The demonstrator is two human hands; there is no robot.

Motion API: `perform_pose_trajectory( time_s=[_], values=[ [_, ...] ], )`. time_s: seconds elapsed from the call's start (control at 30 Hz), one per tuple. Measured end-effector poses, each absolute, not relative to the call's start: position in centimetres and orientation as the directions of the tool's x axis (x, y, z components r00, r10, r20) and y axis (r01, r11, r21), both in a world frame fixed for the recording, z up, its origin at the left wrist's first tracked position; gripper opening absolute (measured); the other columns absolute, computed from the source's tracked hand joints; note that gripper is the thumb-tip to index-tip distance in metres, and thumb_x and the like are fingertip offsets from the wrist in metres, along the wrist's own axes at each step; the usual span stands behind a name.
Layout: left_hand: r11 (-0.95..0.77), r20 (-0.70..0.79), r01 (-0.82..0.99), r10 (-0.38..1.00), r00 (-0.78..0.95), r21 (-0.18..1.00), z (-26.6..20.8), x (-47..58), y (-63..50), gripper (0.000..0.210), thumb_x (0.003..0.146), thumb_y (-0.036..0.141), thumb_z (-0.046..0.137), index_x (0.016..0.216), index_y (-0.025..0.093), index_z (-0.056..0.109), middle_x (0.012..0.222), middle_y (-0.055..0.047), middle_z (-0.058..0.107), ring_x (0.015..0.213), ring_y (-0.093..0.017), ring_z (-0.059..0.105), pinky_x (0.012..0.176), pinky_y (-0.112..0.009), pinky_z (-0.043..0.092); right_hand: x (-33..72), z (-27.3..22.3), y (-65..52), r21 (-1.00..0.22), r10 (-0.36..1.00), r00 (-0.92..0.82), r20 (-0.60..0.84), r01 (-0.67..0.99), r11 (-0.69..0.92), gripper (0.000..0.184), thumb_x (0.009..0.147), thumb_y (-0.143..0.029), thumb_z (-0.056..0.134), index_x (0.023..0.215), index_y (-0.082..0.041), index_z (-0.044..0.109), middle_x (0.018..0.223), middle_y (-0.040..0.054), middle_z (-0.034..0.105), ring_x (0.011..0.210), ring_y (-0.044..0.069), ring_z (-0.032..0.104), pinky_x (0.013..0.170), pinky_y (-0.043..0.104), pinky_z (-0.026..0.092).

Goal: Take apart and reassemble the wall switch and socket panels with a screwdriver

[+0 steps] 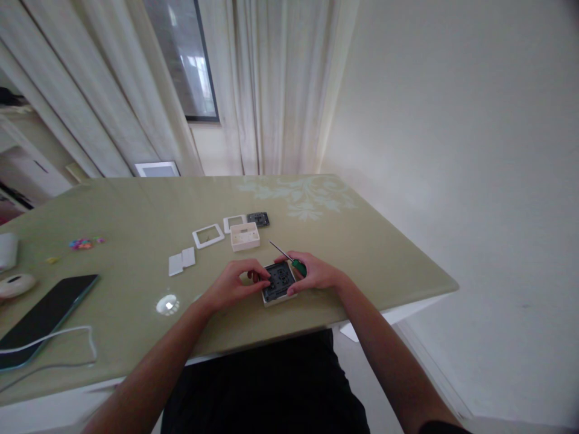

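Observation:
In front of me a black switch module (277, 283) sits in a white mounting box (281, 301) on the table. My left hand (237, 280) is at its left side, thumb and fingertips pinched over the module; what they hold, if anything, is too small to make out. My right hand (319, 272) holds a screwdriver with a green handle (298, 267), its shaft pointing up and left. The thumb and a finger of that hand also rest against the box's right side. Behind stands an open white box (245, 237), beside another black module (258, 219).
Two white frames (208, 235) (234, 222) and white cover plates (175, 264) lie left of the boxes. Farther left are small colourful pieces (82, 243), a dark tablet (43, 319) and a white cable (67, 330). The table's front edge runs close below my hands.

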State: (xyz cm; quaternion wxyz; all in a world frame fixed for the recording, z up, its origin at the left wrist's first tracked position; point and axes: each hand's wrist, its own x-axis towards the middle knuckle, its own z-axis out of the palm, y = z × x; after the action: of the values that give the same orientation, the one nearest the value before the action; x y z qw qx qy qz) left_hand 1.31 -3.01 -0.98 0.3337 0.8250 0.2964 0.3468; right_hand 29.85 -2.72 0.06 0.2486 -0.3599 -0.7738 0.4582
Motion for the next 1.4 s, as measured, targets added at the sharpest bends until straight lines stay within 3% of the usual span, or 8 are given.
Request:
perform_pose_trajectory(
  time_s=[0.2, 0.3, 0.4, 0.67, 0.83, 0.9, 1.0, 1.4],
  values=[
    [-0.605, 0.378, 0.344, 0.753, 0.538, 0.718, -0.5, 0.7, -2.7, 0.027, 0.092, 0.045, 0.081, 0.108, 0.023, 0.079, 0.101, -0.006, 0.077, 0.085, -0.020, 0.068, 0.075, -0.033, 0.057, 29.9, 0.0, -2.7, -0.883, 0.791, -0.609, 0.052, 0.341, 0.321, 0.088, 0.064, -0.048, 0.101, 0.140, -0.019, 0.068, 0.137, 0.0108, 0.072, 0.129, 0.033, 0.066, 0.118, 0.047, 0.045],
    [-0.581, 0.322, 0.466, 0.790, 0.522, 0.667, -0.4, 0.4, -3.4, 0.061, 0.084, 0.054, 0.087, 0.135, 0.025, 0.071, 0.135, -0.014, 0.071, 0.114, -0.031, 0.069, 0.090, -0.042, 0.061, 29.9, -0.2, -2.7, -0.882, 0.798, -0.599, 0.063, 0.341, 0.326, 0.086, 0.064, -0.046, 0.101, 0.141, -0.021, 0.069, 0.138, 0.0097, 0.071, 0.129, 0.032, 0.065, 0.117, 0.047, 0.045],
    [-0.576, 0.252, 0.545, 0.793, 0.555, 0.609, -0.8, 0.6, -4.8, 0.084, 0.078, 0.059, 0.091, 0.147, 0.023, 0.061, 0.147, -0.018, 0.065, 0.135, -0.040, 0.062, 0.111, -0.056, 0.054, 29.9, -0.1, -2.8, -0.878, 0.802, -0.595, 0.058, 0.352, 0.325, 0.086, 0.064, -0.047, 0.101, 0.140, -0.021, 0.069, 0.138, 0.0098, 0.071, 0.128, 0.033, 0.066, 0.116, 0.047, 0.046],
    [-0.540, 0.244, 0.571, 0.823, 0.513, 0.618, -1.7, 1.3, -7.0, 0.075, 0.085, 0.048, 0.086, 0.149, 0.023, 0.056, 0.147, -0.016, 0.065, 0.137, -0.039, 0.061, 0.118, -0.058, 0.050, 30.3, 0.6, -3.6, -0.848, 0.809, -0.586, 0.043, 0.407, 0.340, 0.086, 0.062, -0.051, 0.102, 0.138, -0.023, 0.071, 0.134, 0.0081, 0.070, 0.124, 0.032, 0.064, 0.112, 0.046, 0.047],
    [-0.519, 0.263, 0.558, 0.839, 0.475, 0.648, -1.7, 1.9, -7.5, 0.064, 0.089, 0.045, 0.080, 0.146, 0.024, 0.058, 0.145, -0.015, 0.067, 0.135, -0.038, 0.062, 0.118, -0.058, 0.050, 31.2, 2.0, -3.8, -0.818, 0.818, -0.570, 0.077, 0.433, 0.379, 0.050, 0.096, -0.048, 0.074, 0.138, -0.022, 0.071, 0.129, 0.0096, 0.067, 0.124, 0.029, 0.062, 0.113, 0.046, 0.045],
    [-0.509, 0.277, 0.553, 0.848, 0.451, 0.659, -1.9, 2.3, -7.8, 0.062, 0.090, 0.041, 0.079, 0.146, 0.024, 0.058, 0.144, -0.015, 0.067, 0.135, -0.038, 0.063, 0.118, -0.057, 0.050, 31.7, 3.3, -4.0, -0.771, 0.818, -0.567, 0.094, 0.479, 0.420, 0.043, 0.104, -0.031, 0.055, 0.144, -0.022, 0.068, 0.124, 0.0099, 0.064, 0.121, 0.026, 0.060, 0.114, 0.046, 0.045],
    [-0.501, 0.303, 0.531, 0.856, 0.418, 0.684, -2.2, 2.5, -8.2, 0.061, 0.089, 0.039, 0.079, 0.145, 0.024, 0.059, 0.142, -0.014, 0.068, 0.131, -0.037, 0.066, 0.114, -0.054, 0.053, 32.4, 6.1, -4.2, -0.624, 0.798, -0.598, 0.071, 0.598, 0.503, 0.058, 0.097, -0.013, 0.052, 0.152, -0.026, 0.062, 0.120, 0.0085, 0.061, 0.113, 0.024, 0.060, 0.110, 0.045, 0.047],
    [-0.475, 0.308, 0.490, 0.870, 0.385, 0.731, -2.6, 2.3, -8.4, 0.058, 0.088, 0.039, 0.081, 0.142, 0.025, 0.063, 0.140, -0.012, 0.069, 0.128, -0.035, 0.067, 0.113, -0.052, 0.055, 28.0, 17.4, -3.2, -0.207, 0.474, -0.859, -0.191, 0.508, 0.836, 0.036, 0.080, -0.006, 0.068, 0.110, -0.023, 0.080, 0.100, 0.0023, 0.075, 0.090, 0.020, 0.067, 0.082, 0.032, 0.048]
  ],
)
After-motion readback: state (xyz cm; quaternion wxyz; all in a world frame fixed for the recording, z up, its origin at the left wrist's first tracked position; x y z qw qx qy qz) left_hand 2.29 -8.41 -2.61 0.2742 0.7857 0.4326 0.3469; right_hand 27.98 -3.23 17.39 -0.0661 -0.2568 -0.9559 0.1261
